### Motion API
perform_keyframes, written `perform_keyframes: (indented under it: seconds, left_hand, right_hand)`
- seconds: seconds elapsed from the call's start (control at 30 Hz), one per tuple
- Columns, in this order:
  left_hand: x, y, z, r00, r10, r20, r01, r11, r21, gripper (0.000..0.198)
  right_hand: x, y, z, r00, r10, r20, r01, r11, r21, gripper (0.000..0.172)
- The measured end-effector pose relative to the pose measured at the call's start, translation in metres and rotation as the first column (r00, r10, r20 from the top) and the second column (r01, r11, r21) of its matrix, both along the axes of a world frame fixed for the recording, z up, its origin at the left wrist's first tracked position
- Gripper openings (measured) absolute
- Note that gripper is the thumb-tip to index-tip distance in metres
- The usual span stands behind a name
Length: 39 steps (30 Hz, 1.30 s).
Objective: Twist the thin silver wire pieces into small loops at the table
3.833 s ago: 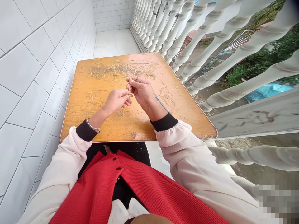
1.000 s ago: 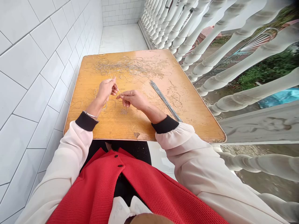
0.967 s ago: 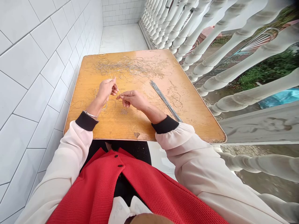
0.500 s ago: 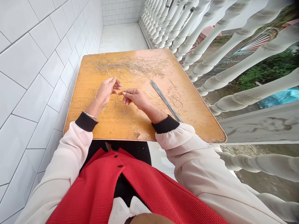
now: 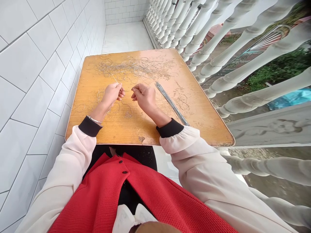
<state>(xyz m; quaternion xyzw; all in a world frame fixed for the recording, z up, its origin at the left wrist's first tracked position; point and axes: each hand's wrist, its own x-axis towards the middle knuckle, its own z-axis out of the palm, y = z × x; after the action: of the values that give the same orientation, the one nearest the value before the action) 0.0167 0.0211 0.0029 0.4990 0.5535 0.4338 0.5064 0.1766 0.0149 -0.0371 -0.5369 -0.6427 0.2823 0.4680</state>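
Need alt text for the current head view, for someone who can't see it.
A person's left hand pinches a thin strand above a worn wooden table; the right hand, fingers curled, is close by but apart. A wiry tangle lies toward the table's far edge, and a straight grey bundle on the right.

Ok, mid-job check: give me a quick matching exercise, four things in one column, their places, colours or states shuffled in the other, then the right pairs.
Things:
1. Bundle
2. Tangle
3. Left hand
4. Cuffs

Places, colours, states:
A. Black
B. Lying to the right of the right hand
C. Pinching a strand
D. Spread over the far part of the table

Right pairs: 1-B, 2-D, 3-C, 4-A.
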Motion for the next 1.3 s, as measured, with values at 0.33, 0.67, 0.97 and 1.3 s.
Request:
perform_keyframes:
  seconds: [0.33, 0.67, 0.97, 1.3]
  left_hand:
    - [-0.01, 0.002, -0.004, 0.989, -0.036, 0.146, 0.03, 0.999, 0.041, 0.025]
    - [-0.014, 0.001, -0.005, 0.952, -0.069, 0.297, 0.056, 0.997, 0.054, 0.016]
    - [-0.013, 0.007, -0.014, 0.937, -0.075, 0.34, 0.042, 0.994, 0.103, 0.019]
    - [-0.023, 0.01, -0.008, 0.978, -0.105, 0.182, 0.094, 0.993, 0.067, 0.029]
  right_hand:
    - [-0.009, -0.005, 0.012, 0.94, 0.107, -0.325, -0.237, 0.889, -0.392, 0.025]
    - [-0.011, -0.009, 0.012, 0.892, 0.199, -0.406, -0.397, 0.774, -0.493, 0.03]
    - [-0.016, -0.016, 0.02, 0.916, 0.293, -0.273, -0.395, 0.773, -0.496, 0.032]
    - [-0.014, -0.014, 0.015, 0.921, 0.388, -0.031, -0.355, 0.805, -0.475, 0.029]
